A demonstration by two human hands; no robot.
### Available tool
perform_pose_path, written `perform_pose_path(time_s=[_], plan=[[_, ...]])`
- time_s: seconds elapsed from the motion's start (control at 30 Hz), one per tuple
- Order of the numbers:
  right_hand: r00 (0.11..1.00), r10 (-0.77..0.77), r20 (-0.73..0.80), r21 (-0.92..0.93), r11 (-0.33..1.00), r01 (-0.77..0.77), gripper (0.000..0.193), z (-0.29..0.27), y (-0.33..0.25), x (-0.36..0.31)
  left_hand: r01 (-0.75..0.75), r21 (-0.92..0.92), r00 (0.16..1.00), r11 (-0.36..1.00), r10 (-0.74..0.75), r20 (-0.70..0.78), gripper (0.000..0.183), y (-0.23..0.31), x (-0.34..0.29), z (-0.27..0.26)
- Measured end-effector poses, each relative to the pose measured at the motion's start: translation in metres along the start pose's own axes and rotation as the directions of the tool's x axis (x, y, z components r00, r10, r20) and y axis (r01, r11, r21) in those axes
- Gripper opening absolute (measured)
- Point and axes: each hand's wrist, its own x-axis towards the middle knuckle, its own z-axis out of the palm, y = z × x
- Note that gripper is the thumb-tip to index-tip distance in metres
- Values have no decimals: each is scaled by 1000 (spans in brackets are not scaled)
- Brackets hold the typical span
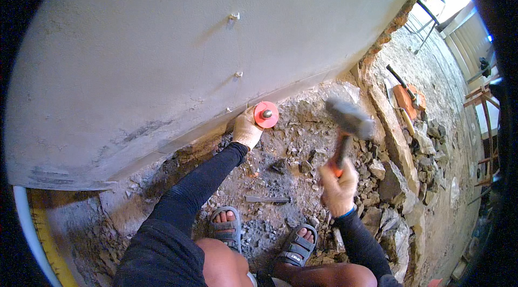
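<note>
My left hand (247,129) is closed around a chisel at the foot of the wall. The chisel's round red hand guard (273,119) and its metal striking end (266,114) face up; the shaft below is hidden by the guard and hand. To the right, my right hand (340,189) grips the handle of a club hammer (349,117). Its grey head is raised, blurred by motion, and apart from the chisel. On the broken ground between my feet and the wall lies a flat metal bar (267,199), perhaps another chisel.
A pale wall (162,44) with small white clips rises on the left and ahead. Broken rubble (396,190) is heaped along a raised edge on the right. Beyond it, a dark-handled tool (398,77) rests by an orange block (408,99). My sandaled feet (298,245) stand on loose debris.
</note>
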Motion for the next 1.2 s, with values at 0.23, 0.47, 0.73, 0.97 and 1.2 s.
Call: perform_pose_path(time_s=[0.23, 0.47, 0.73, 0.97, 1.2], plan=[[917, -337, -216, 66, 931, 358, 20, 41, -36, 34, -22, 101, 998, 995, 16, 58, 41, 6, 8, -4], [968, 229, 108, -258, 946, -195, 26, 49, -2, 19, -50, -7, 993, 999, 51, 111, 36, 9, 9, -8], [927, -162, -338, 327, 904, 277, 16, 3, -118, 39, -46, 75, 997, 996, 41, 58, 36, -4, 11, 1], [953, 219, 207, -489, 867, -93, 26, 63, -11, 28, -101, 43, 993, 994, 97, 74, 37, 2, 14, -1], [977, 148, 156, -40, 989, -143, 23, 37, -53, 15, -40, 8, 997, 999, 40, 67, 34, 1, 15, 2]])
